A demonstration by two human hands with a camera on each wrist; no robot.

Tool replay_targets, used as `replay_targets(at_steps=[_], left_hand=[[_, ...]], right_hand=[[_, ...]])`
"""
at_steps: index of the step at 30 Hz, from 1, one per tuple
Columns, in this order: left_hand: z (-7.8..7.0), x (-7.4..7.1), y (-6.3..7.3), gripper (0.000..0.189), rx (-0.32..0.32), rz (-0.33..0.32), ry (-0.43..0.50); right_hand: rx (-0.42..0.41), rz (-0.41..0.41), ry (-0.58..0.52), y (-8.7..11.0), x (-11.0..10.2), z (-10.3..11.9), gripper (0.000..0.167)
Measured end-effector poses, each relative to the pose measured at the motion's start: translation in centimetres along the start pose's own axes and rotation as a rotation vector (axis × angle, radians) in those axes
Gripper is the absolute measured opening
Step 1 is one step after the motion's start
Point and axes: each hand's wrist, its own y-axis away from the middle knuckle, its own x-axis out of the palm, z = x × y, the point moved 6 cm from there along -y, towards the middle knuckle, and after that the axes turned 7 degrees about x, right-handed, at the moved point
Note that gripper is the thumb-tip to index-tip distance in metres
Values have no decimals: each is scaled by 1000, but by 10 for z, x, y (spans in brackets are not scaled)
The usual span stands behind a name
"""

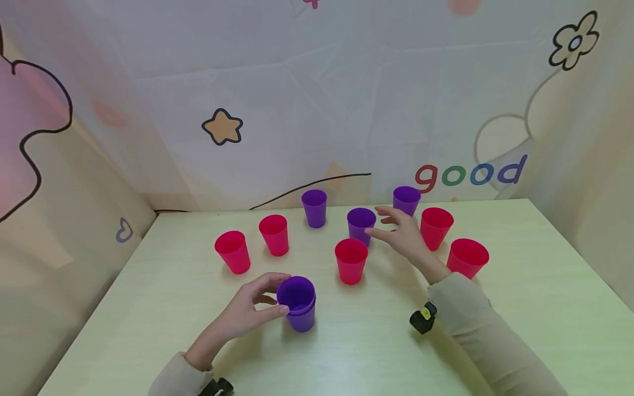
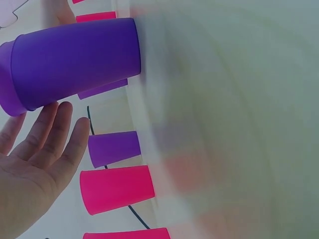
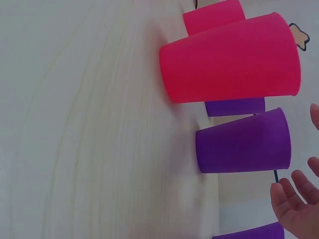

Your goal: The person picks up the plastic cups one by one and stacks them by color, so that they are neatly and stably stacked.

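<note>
The nested purple cups (image 1: 304,322) are lightly held between the thumb and fingertips of the left hand (image 1: 247,305); their round hollow is seen from the head, their smooth tapered walls from the left wrist. The right hand (image 1: 405,237) is spread beside a single purple cup (image 1: 359,219); a gap is revealed by the right wrist view, where faint wood grain is shown on the bench (image 3: 94,124).

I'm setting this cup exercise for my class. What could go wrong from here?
1. The right sleeve passes close to a red cup, so it might knock that cup over.
2. The right hand is spread near a purple cup's rim, with another red cup just in front; a clumsy grab could tip either.
3. The left hand holds the stacked purple cups near the top, so a nudge might topple them.
</note>
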Motion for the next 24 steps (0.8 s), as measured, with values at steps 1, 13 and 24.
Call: replay_targets(at_steps=[1,13,24], left_hand=[[0,0,0,49,-1,0,0],[1,0,1,48,10,-3,-10],[-1,-1,-1,49,47,-11,-44]], right_hand=[[4,4,-1,-2,1,-1,67],[88,11,9,-17,9,-10,73],[108,28,12,-22,14,-14,75]])
